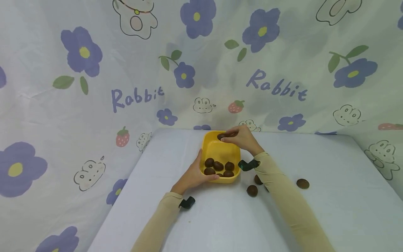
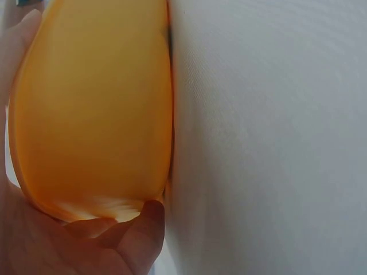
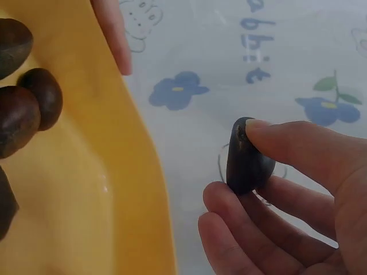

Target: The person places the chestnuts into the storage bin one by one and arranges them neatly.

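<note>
A yellow plastic box (image 1: pixel 220 150) stands on the white tabletop with several brown chestnuts (image 1: pixel 218 166) at its near end. My left hand (image 1: pixel 193 176) grips its left side and near corner, thumb along the near rim. The left wrist view shows the fingers (image 2: pixel 140 238) against the box's outer wall. Over the far end of the box, my right hand (image 1: pixel 244 140) pinches one dark chestnut (image 3: pixel 245 160) between thumb and fingers, clear of the box wall in the right wrist view.
Right of the box lie loose chestnuts, one (image 1: pixel 252 190) in plain sight and others partly behind the right sleeve (image 1: pixel 283 196). A flat brown round piece (image 1: pixel 303 183) lies farther right. A patterned cloth (image 1: pixel 214 63) hangs behind the table.
</note>
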### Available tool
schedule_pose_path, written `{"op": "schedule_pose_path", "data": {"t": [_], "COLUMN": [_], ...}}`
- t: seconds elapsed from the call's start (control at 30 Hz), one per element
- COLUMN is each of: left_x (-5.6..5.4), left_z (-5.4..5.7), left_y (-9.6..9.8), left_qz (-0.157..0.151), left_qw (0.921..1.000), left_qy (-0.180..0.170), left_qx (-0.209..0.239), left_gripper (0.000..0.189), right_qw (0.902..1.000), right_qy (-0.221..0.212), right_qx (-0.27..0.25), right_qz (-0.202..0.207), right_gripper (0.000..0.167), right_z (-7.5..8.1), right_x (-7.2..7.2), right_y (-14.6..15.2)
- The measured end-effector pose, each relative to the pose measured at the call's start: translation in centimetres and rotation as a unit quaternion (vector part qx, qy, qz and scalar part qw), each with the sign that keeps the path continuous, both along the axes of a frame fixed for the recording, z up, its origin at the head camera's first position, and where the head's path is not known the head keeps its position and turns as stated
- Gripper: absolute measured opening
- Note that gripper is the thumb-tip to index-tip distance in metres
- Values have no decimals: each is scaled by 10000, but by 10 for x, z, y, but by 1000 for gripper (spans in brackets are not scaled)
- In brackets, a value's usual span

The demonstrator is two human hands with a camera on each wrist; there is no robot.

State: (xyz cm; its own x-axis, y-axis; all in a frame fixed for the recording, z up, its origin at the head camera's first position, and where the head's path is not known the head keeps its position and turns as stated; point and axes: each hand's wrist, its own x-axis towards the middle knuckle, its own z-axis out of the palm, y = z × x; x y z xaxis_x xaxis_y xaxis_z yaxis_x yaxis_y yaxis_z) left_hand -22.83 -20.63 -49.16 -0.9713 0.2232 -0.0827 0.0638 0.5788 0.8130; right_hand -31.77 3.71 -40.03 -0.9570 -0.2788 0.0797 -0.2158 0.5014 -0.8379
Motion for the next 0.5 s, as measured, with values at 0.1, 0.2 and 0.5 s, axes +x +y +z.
{"op": "schedule_pose_path", "data": {"t": [0.1, 0.2, 0.5], "left_x": [-1, -1, -2], "left_z": [0, -1, -3], "left_y": [0, 0, -2], "left_qz": [1, -9, -108], "left_qw": [10000, 10000, 9999], "left_qy": [-23, -28, 75], "left_qx": [-7, -15, 58], "left_gripper": [138, 138, 139], "right_qw": [10000, 9997, 9982], "right_qy": [11, 47, 13], "right_qx": [-7, -67, -177], "right_qz": [94, 228, 577], "right_gripper": [40, 37, 29], "right_z": [-5, -12, -30], "right_x": [-4, -8, -15], "right_y": [-8, -16, -32]}}
